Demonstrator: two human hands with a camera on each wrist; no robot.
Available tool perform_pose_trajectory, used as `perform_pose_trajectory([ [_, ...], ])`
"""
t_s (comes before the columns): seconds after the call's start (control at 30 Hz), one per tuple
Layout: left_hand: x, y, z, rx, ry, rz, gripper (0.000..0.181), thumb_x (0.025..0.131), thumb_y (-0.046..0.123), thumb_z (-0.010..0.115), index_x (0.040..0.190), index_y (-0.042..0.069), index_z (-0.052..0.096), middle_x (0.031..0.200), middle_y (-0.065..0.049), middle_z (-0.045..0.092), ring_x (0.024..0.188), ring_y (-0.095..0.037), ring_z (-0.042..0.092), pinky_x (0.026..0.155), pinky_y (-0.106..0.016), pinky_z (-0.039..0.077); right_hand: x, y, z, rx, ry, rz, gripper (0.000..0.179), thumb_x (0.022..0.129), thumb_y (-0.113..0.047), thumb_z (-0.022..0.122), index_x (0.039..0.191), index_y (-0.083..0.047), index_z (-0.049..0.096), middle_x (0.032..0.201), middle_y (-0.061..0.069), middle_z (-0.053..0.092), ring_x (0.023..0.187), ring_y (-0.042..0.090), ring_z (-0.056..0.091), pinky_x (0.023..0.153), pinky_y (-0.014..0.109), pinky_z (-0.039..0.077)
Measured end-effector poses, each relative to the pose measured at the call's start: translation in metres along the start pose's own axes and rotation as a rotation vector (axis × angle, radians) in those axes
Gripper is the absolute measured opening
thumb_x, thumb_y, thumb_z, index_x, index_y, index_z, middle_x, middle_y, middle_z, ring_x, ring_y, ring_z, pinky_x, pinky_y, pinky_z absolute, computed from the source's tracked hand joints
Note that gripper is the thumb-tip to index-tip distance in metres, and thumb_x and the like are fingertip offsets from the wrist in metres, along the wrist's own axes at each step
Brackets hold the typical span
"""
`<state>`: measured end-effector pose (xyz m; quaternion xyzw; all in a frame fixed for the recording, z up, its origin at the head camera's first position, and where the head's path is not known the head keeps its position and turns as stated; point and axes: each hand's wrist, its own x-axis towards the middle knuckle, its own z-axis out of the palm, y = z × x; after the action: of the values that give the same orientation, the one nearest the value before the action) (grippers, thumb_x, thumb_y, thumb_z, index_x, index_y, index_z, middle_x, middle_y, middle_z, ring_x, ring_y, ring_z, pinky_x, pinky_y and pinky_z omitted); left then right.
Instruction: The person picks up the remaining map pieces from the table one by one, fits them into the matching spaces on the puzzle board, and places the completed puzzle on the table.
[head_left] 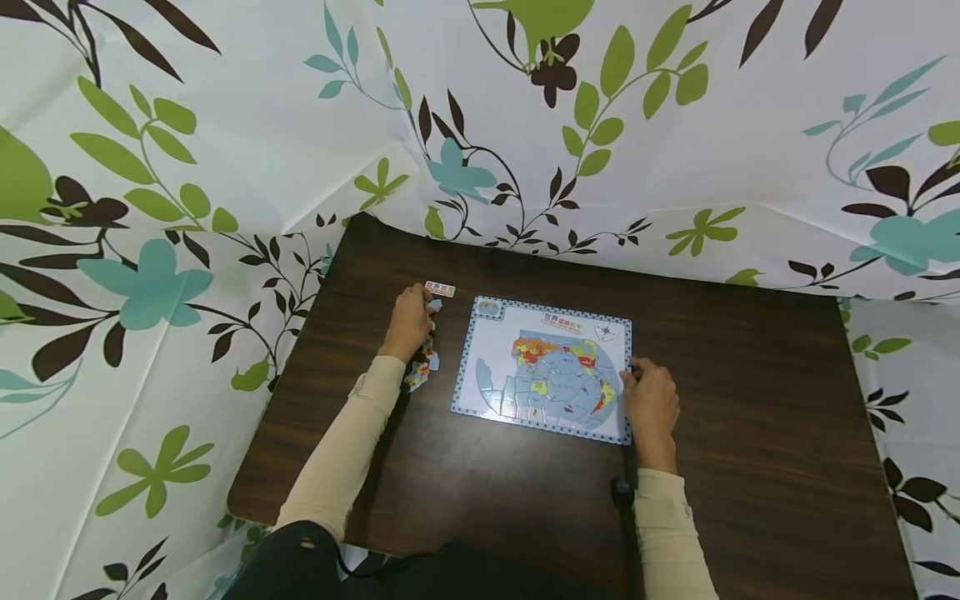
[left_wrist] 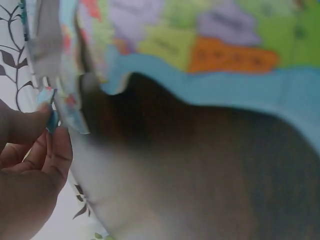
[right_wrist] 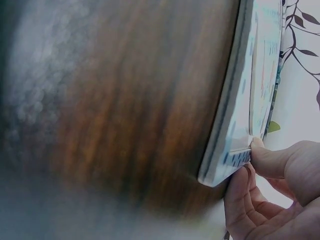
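Note:
A world map jigsaw puzzle board (head_left: 491, 337) with a blue dotted border lies flat on the dark table, its round map partly filled with coloured pieces. My right hand (head_left: 652, 404) grips the board's right edge; the right wrist view has the thumb on the border (right_wrist: 237, 158) and the fingers curled at the side. Left of the board, my left hand (head_left: 408, 323) is over a row of loose puzzle pieces (head_left: 422, 372). Between its thumb and fingers it pinches a small blue puzzle piece (left_wrist: 52, 121), seen in the left wrist view. The hand hides part of the row.
A small printed title strip (head_left: 440, 289) lies just beyond the left hand. The brown table (head_left: 750, 417) extends far to the right of the board. Patterned white cloth (head_left: 480, 100) hangs behind the table and along its sides.

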<state>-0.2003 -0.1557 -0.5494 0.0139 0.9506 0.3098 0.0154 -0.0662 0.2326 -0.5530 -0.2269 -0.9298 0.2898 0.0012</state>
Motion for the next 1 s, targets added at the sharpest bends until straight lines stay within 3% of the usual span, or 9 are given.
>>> perform_pose_trajectory([
  [0.2,-0.001,0.013,-0.004,-0.098,0.022,0.039,0.01,0.098,-0.002,0.057,0.106,0.001,0.062,0.099,-0.014,0.064,0.091,-0.027,0.062,0.078,-0.039,0.053,0.001,0.002,0.0,-0.002,-0.001,0.004,0.035,0.1,-0.021,0.063,0.131,-0.005,0.063,0.109,0.021,0.061,0.092,0.038,0.059,0.071,0.053,0.045],
  [0.43,-0.004,0.043,-0.003,-0.159,-0.04,0.099,0.007,0.095,0.0,0.064,0.102,0.0,0.065,0.093,-0.013,0.067,0.085,-0.025,0.064,0.074,-0.036,0.054,0.002,0.002,0.001,-0.01,-0.004,0.004,0.035,0.099,-0.022,0.064,0.13,-0.005,0.063,0.108,0.02,0.061,0.091,0.037,0.058,0.071,0.052,0.045],
  [0.7,-0.008,0.073,0.023,-0.171,-0.142,0.137,0.017,0.091,-0.001,0.068,0.108,0.003,0.068,0.088,-0.008,0.066,0.08,-0.02,0.06,0.072,-0.032,0.05,0.001,0.001,0.0,-0.004,-0.009,-0.004,0.036,0.099,-0.02,0.064,0.131,-0.004,0.063,0.109,0.021,0.06,0.091,0.037,0.057,0.07,0.051,0.044],
  [1.0,-0.013,0.089,0.045,-0.15,-0.216,0.163,0.018,0.091,0.004,0.071,0.108,0.01,0.07,0.081,-0.005,0.064,0.075,-0.017,0.057,0.068,-0.029,0.047,-0.001,0.0,0.0,0.006,-0.001,0.005,0.036,0.099,-0.022,0.064,0.132,-0.005,0.063,0.109,0.02,0.06,0.091,0.036,0.057,0.071,0.05,0.044],
])
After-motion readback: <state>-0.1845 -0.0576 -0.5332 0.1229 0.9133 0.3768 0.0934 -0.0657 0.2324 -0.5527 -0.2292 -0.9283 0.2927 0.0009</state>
